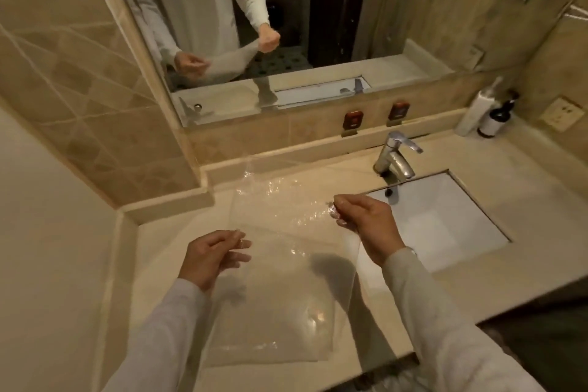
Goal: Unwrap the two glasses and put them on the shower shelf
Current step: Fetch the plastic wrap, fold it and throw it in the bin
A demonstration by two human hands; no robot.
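hands: L [211, 259] + R [366, 221] pinch clear wrap [286, 280] | above counter [165, 232]

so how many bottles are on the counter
2, both in the far right corner by the wall: a white bottle leaning and a dark bottle just right of it.

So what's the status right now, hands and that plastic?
Left hand and right hand both pinching clear plastic wrap, stretched above counter. No glasses in view. Nothing in the way.
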